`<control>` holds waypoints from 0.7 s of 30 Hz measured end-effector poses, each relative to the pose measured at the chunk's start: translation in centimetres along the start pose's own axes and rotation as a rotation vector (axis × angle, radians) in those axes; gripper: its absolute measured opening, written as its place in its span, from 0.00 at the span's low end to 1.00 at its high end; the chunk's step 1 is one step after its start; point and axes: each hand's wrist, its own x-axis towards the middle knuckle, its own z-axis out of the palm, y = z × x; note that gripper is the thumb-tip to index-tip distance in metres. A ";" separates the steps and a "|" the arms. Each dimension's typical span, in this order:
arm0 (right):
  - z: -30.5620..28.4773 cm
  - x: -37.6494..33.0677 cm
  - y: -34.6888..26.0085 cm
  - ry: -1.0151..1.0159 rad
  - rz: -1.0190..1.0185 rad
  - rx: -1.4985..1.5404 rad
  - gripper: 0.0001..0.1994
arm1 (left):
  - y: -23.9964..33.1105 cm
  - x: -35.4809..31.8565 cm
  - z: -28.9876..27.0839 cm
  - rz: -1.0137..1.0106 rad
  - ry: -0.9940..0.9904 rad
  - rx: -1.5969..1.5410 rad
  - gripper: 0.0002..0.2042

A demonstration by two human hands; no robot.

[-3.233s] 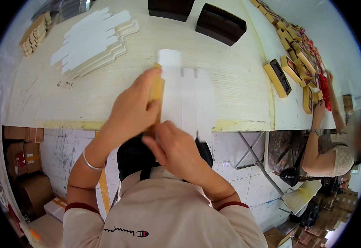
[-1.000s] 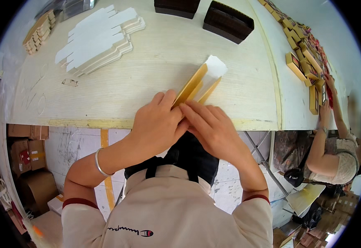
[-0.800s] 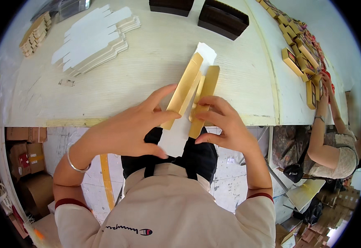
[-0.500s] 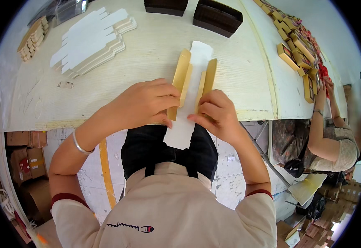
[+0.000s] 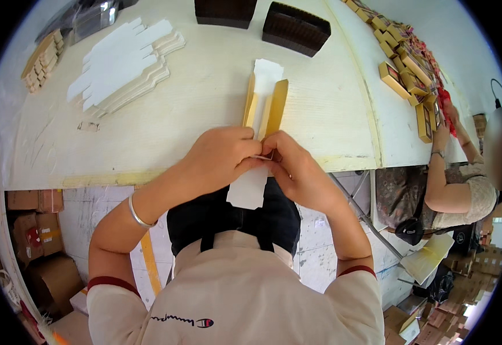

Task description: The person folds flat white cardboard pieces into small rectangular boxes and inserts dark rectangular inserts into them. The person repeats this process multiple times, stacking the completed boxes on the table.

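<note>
A partly folded cardboard box (image 5: 274, 109), gold on its raised side walls and white inside, lies lengthwise in front of me. Its near white flap (image 5: 247, 190) hangs past the table edge over my lap. At the near end of the walls, my left hand (image 5: 228, 154) and my right hand (image 5: 290, 161) meet, fingers closed on the card from either side. Thumbs and fingertips pinch a small folded edge between them. The hands hide part of that near end.
A stack of flat white box blanks (image 5: 119, 66) lies at the left, beside a bundle of folded card pieces (image 5: 42, 60). Two dark brown trays (image 5: 296, 29) stand at the back. Finished gold boxes (image 5: 393, 79) are piled at the right near a co-worker's arms (image 5: 443, 172).
Both hands have come together at the box's near end, folding card inward. The side walls stand closer to each other, and the box has shifted slightly left.
</note>
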 end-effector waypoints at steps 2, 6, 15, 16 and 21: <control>-0.7 -0.3 -0.8 -0.042 0.110 0.112 0.15 | 0.2 0.1 0.3 0.007 0.013 -0.004 0.06; -1.6 -1.2 -0.4 0.014 -0.253 -0.387 0.26 | 0.0 -0.1 0.3 -0.014 0.077 0.022 0.05; 0.4 -1.8 2.6 0.338 -0.392 -0.469 0.17 | -0.4 -0.3 1.5 -0.086 0.189 -0.387 0.14; 0.4 -1.5 2.8 0.329 -0.311 -0.375 0.16 | -0.3 -0.3 0.9 -0.184 0.071 -0.464 0.19; 0.3 -0.2 2.0 0.351 0.033 0.219 0.15 | 0.1 0.5 -1.0 -0.440 -0.074 -0.803 0.15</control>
